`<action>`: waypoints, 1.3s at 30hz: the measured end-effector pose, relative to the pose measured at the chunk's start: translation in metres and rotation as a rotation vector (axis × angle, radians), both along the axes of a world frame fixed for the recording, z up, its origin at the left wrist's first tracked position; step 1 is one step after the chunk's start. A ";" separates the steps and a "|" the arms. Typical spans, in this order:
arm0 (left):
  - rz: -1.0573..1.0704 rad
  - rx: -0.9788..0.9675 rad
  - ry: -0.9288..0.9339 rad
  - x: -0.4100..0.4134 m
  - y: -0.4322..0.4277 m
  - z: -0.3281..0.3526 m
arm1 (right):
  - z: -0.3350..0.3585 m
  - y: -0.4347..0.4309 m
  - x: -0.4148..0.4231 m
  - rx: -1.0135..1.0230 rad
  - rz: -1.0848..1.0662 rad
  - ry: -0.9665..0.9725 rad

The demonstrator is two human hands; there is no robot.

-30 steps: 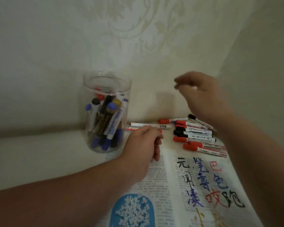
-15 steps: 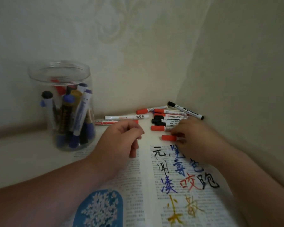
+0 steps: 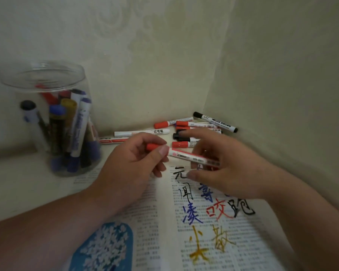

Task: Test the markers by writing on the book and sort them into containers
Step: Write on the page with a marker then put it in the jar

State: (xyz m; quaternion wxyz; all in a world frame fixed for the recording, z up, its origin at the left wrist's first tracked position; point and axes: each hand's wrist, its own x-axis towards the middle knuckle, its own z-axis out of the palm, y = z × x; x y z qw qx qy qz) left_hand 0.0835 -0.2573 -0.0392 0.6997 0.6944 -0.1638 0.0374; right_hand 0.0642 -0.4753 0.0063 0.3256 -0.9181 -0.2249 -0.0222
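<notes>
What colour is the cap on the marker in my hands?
Red cap, pinched by the left hand; the head view shows it best.

This looks like a room in a home. Two cream walls with a faint swirly wallpaper pattern point(image 3: 125, 36) meet in a corner. Below them is a pale flat surface point(image 3: 18, 184). On it lie an open printed book point(image 3: 155, 222), a clear round plastic jar point(image 3: 18, 83) of pens and loose red and black capped markers point(image 3: 186, 124).

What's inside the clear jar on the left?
Markers stand on end and lean in the clear jar: a blue cap, a gold cap, a black cap and a red one at the back. They overlap, so the count is hidden.
</notes>
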 end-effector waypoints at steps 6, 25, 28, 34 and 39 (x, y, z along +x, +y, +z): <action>-0.039 0.071 0.031 -0.001 0.002 -0.001 | -0.004 -0.024 0.008 0.722 -0.017 0.279; -0.165 0.563 -0.361 -0.018 0.004 0.013 | -0.009 0.032 -0.009 0.828 0.065 0.250; -0.193 0.511 -0.295 -0.019 0.004 0.008 | -0.008 0.031 -0.007 0.858 -0.043 0.167; -0.226 0.469 -0.249 -0.018 0.006 0.003 | 0.006 0.005 0.001 0.966 -0.289 -0.003; -0.187 0.550 -0.327 -0.020 0.002 0.001 | 0.033 -0.008 -0.009 0.803 -0.237 0.131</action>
